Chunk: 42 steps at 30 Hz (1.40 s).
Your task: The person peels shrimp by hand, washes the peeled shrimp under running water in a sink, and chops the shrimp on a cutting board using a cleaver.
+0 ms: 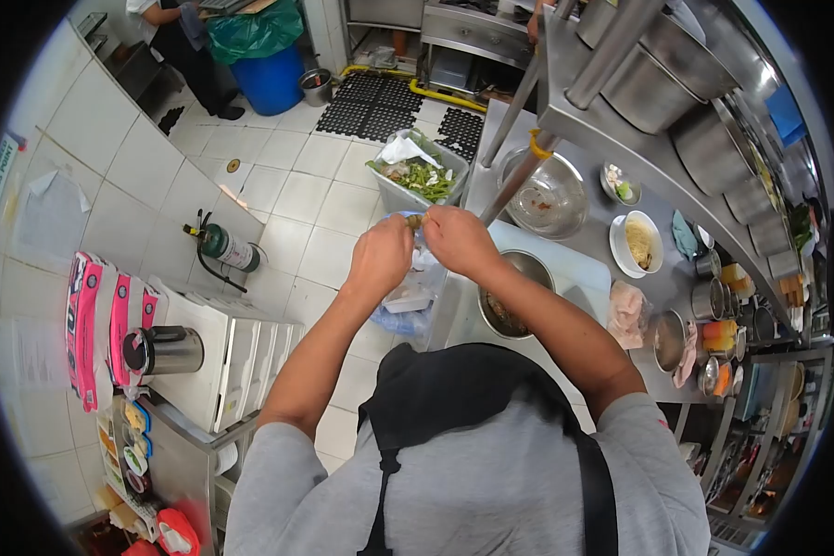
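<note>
While the left hand (383, 252) and right hand (461, 241) meet with fingers closed on a small brownish piece (414, 221), too small to identify, held between them at the near side of a grey bin (390, 193), the handling of that piece looks unfinished. Just beyond the hands, green scraps (427, 180) heap the bin, which suggests that a fair amount is already done. Farther right, a metal bowl (532, 271) on a white board (585, 271) has some dark contents, so more may be left, though how much cannot be told.
</note>
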Available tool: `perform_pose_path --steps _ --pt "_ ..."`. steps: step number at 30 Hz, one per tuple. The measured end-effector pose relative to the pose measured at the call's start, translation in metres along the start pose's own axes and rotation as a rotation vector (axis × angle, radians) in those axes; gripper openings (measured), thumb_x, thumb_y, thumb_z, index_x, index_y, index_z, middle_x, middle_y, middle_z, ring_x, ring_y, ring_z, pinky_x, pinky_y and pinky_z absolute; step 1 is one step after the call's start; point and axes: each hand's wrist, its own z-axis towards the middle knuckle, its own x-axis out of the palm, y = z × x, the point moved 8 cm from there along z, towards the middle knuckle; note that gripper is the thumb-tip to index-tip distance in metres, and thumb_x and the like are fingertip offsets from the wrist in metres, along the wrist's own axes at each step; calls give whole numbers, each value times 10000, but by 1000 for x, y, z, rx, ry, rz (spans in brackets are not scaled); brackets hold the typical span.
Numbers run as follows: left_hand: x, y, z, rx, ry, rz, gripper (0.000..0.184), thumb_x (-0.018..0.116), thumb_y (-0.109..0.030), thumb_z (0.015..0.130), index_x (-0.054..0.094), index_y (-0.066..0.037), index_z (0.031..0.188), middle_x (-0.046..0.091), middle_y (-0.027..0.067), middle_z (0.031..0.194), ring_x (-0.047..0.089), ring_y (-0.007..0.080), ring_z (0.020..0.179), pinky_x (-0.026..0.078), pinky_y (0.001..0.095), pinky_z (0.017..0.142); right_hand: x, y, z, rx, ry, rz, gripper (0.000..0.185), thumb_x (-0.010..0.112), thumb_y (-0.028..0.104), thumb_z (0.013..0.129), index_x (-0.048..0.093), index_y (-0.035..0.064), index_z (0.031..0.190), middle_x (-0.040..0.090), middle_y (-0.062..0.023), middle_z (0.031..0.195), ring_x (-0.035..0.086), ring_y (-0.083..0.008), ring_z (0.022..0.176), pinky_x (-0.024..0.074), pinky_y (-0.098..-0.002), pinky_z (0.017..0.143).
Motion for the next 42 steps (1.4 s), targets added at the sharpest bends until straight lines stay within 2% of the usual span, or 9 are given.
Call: perform_pose_path --steps 1,7,12,15,18,24,27,38,42 --pt "2 11 1 -18 -21 16 262 588 -195 1035 629 42 929 699 271 861 698 432 772 545 531 713 0 4 3 -19 -2 -22 327 589 308 1016 723 10 1012 714 -260 1023 686 -452 1020 541 -560 902" --pt "43 81 -12 -551 264 -848 269 729 -270 986 794 -9 971 738 32 835 619 93 668 486 264 596 25 -18 26 62 94 -327 292 689 273 974 730 42 1148 685 -236 1197 656 -417 1146 539 -513 974" --pt "52 72 -14 -666 382 -968 228 699 -264 1015 784 -52 1019 743 11 878 606 79 649 454 237 577 31 5 9 -145 76 -83 293 701 249 978 693 24 1165 670 -234 1195 646 -415 1148 534 -516 978" --pt "48 56 -12 -712 463 -1002 243 655 -273 1041 763 -56 1054 711 -1 864 577 76 627 431 241 553 37 1 10 -229 179 -64 366 684 232 995 657 18 1291 685 -210 1176 645 -409 1169 528 -514 985" --pt "38 46 -14 -735 468 -1028 253 615 -282 1059 739 -61 1075 650 -24 815 525 76 582 400 240 525 28 -5 7 -228 82 -127 346 646 225 1016 647 22 1295 686 -197 1143 651 -404 1141 533 -508 965" --pt "29 33 -9 -680 456 -1144 238 602 -267 1061 661 -83 922 542 -51 741 438 63 548 335 234 499 15 11 1 -310 -4 -89 272 623 207 1013 658 15 1202 688 -202 1077 682 -418 1027 557 -516 873" --pt "22 28 -2 -611 425 -1088 258 605 -267 1058 637 -91 872 513 -59 715 405 51 548 307 234 492 8 18 3 -386 -104 -89 189 610 199 995 642 18 1039 675 -201 951 681 -427 911 558 -530 831" --pt "-2 15 0 -517 342 -964 231 649 -263 1015 690 -71 893 483 -78 687 366 28 552 276 229 489 -5 16 8 -184 -18 210 208 554 158 1008 662 -19 1018 713 -263 1073 678 -458 1039 535 -538 906" --pt "-7 21 9 -429 266 -831 311 640 -297 1014 724 -30 878 584 -18 695 477 86 589 374 295 540 -3 27 7 -234 14 245 181 553 128 1008 645 -17 1063 698 -283 1115 666 -472 1076 522 -544 934"
